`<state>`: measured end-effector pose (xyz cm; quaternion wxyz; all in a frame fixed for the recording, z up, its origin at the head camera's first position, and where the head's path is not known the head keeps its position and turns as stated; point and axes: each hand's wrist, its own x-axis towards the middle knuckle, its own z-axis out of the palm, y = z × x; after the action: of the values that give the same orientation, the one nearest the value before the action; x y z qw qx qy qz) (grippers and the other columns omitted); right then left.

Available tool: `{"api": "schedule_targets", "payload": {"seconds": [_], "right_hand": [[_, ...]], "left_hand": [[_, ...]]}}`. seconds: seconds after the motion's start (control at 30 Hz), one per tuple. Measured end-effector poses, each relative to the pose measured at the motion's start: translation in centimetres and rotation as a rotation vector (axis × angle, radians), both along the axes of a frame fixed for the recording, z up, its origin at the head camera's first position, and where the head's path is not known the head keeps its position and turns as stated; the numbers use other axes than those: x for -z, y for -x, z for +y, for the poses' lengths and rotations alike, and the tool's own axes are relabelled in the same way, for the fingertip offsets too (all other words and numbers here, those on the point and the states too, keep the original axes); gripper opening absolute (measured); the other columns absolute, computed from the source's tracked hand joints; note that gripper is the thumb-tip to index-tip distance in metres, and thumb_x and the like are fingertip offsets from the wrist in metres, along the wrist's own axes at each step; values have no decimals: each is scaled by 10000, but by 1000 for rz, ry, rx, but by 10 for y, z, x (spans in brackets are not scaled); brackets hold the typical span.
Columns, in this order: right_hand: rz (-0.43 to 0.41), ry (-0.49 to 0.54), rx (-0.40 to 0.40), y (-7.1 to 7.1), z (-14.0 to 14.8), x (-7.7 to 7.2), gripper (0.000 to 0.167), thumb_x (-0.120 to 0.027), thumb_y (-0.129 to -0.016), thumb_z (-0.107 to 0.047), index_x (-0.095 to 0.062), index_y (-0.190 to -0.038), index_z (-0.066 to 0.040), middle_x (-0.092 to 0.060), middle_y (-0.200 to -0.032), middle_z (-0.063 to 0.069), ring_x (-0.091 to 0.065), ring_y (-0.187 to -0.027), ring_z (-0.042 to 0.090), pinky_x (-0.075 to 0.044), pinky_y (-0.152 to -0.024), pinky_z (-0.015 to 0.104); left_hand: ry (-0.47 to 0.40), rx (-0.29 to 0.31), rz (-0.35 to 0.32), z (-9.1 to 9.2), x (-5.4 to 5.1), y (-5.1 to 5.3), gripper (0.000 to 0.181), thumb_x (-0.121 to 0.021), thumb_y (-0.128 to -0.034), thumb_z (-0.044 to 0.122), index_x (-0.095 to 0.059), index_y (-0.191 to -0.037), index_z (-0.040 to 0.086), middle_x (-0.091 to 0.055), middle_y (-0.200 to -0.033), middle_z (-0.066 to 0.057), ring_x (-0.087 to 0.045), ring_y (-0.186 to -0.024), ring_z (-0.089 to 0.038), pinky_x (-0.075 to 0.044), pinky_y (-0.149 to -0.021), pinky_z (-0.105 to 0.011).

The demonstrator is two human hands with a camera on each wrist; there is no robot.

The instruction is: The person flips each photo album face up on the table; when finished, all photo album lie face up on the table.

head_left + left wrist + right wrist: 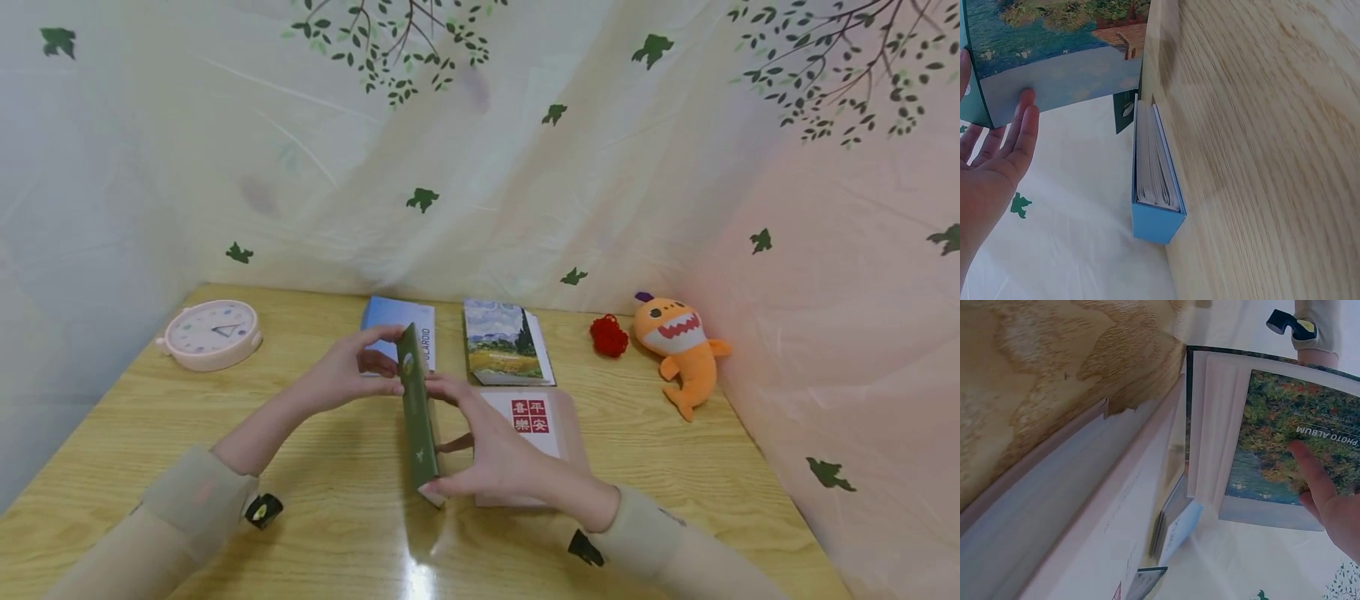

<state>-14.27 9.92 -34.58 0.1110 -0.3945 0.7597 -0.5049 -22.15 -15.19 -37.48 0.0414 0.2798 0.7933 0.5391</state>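
At the far left, the round pink clock [213, 335] is set well apart, and little risk is judged to lie there. Next, the far part of the green photo album [417, 408] is pinched by the left hand [341, 371], its thumb spread from its fingers; should that hold be slackened, the album could be tipped onto the blue album [393, 315] behind. The green album is held on edge, spine toward the head camera, between both hands; since fingertips are mostly relied on, slipping could be caused by uneven pressure. Its right cover and near lower corner are gripped by the right hand [495, 454], whose knuckles could be caught on the pink album [572, 417] just beside. If the arm were swung outward, the landscape-covered album [502, 342] could be nudged.

As for what is obscured, the left cover's picture is cut off by the left wrist view's edge. The blue album's lettering is partly hidden by the green album. Whether the green album's lower edge is rested on the bench [315, 500] cannot be told. The right thumb is not shown in the right wrist view, and the pink album's label is partly covered by the right hand.
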Motion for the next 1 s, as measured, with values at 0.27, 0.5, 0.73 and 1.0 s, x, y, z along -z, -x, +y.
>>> {"api": "schedule_targets", "payload": {"seconds": [0.27,0.5,0.73,1.0], "right_hand": [[18,40,-15,17,1,30,1016,-858,-644,-66,-264,-1447,-256,-166,-1547,-78,-299,-1377,237,-574,-755,356],[-1,14,-28,20,-1,36,1046,-851,-646,-45,-239,-1461,-281,-208,-1517,-83,-335,-1351,220,-560,-788,289],[23,-110,-15,21,-1,42,1032,-849,-689,-183,-197,-1481,-294,-305,-1485,-9,-408,-1303,216,-529,-854,266],[-33,-234,-12,21,0,55,934,-812,-725,-375,-223,-1449,-400,-189,-1534,-132,-340,-1347,184,-496,-925,354]], "left_hand": [[32,-19,18,-3,1,2,782,-799,-749,120,-388,-1412,54,-447,-1365,-197,-648,-953,-239,-549,-831,-359],[61,-33,-11,-5,0,-1,824,-803,-750,149,-355,-1440,101,-423,-1377,-184,-639,-975,-245,-545,-837,-324],[68,-40,-71,-12,3,-3,804,-790,-766,177,-356,-1440,113,-389,-1420,-193,-636,-985,-256,-557,-781,-263],[27,-9,-163,-26,10,-8,833,-778,-776,171,-314,-1465,108,-422,-1353,-214,-637,-955,-212,-563,-762,-279]]}}
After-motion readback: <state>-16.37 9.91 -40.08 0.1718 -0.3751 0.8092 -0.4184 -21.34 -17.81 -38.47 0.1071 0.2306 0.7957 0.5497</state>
